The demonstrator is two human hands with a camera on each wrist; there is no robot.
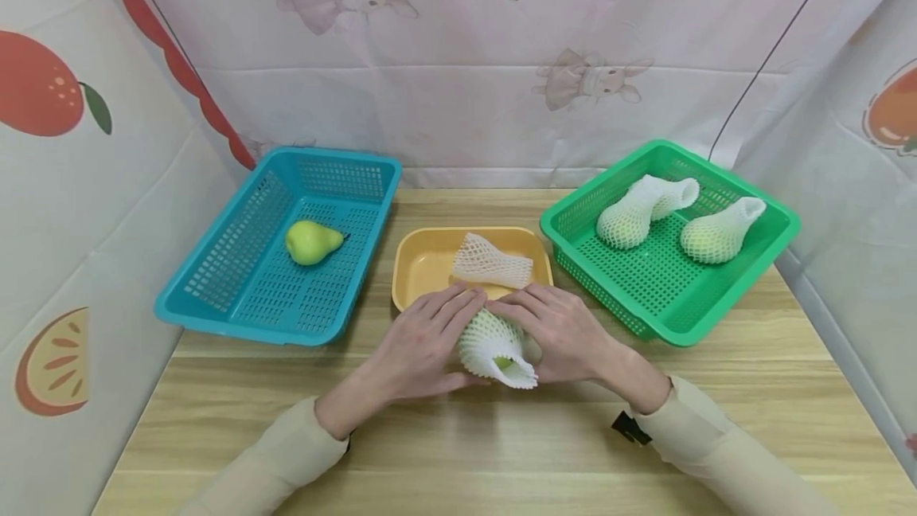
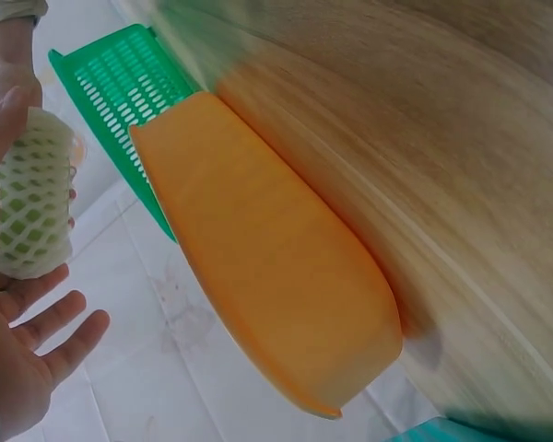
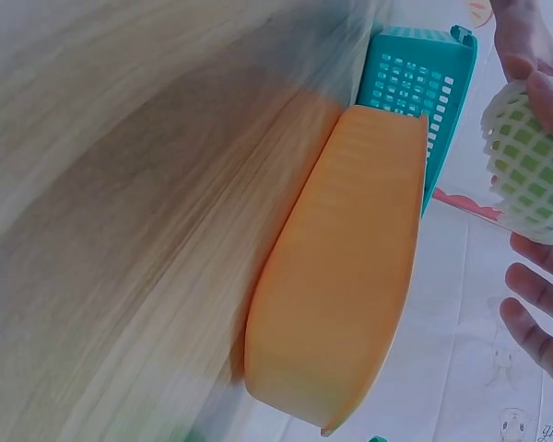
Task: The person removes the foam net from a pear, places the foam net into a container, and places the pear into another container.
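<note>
Netted pear: in the head view, it is held between the left hand and the right hand, both clamped around its sides, at the near edge of the yellow tray. In the left wrist view, the thumb lies across the net; it is raised off the counter. In the right wrist view, fingertips spread beside it. Handling, presumed: light, soft sleeve, easily bruised fruit; grip the round body, avoiding the flared opening.

rabbit-print backdrop | wood-grain table | left wall: 2 fruit prints
</note>
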